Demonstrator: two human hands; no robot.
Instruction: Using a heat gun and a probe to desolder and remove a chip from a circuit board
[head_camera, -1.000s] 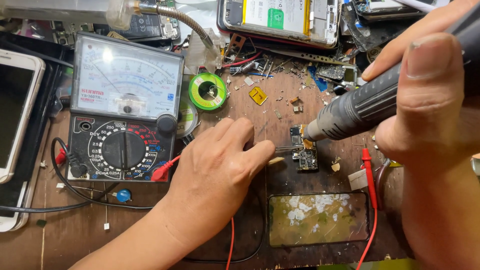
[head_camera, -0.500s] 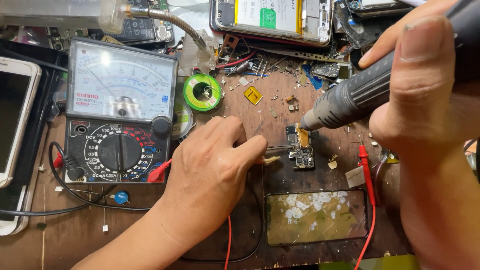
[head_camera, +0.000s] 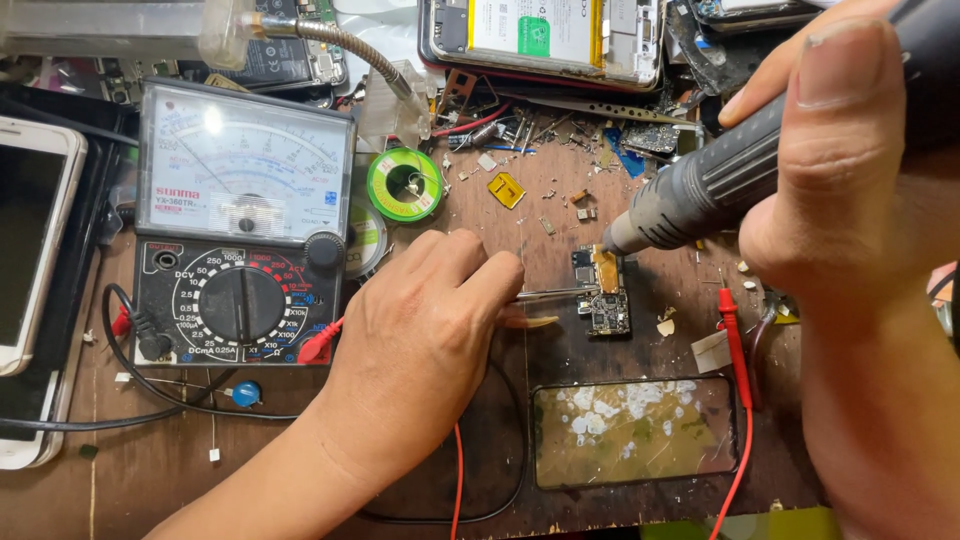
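The left hand (head_camera: 420, 350) pinches tweezers (head_camera: 555, 293) whose tips touch the small circuit board (head_camera: 603, 292) at bench centre; the right hand (head_camera: 850, 170) closes fully around a hot-air handpiece (head_camera: 700, 195), nozzle just above the board; an analogue multimeter (head_camera: 240, 220) and solder spool (head_camera: 404, 184) crowd the left; a phone screen (head_camera: 632, 430) lies near the front edge; the right hand's fingers are partly cut off.

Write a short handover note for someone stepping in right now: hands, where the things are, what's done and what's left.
Left hand: rests on the brown wooden bench, pinching thin metal tweezers whose tips reach the small dark circuit board.
Right hand: grips the grey ribbed hot-air tool, nozzle just above the board's top edge.
Done: board lies bare at bench centre.
Left: the part under the nozzle is not lifted yet.
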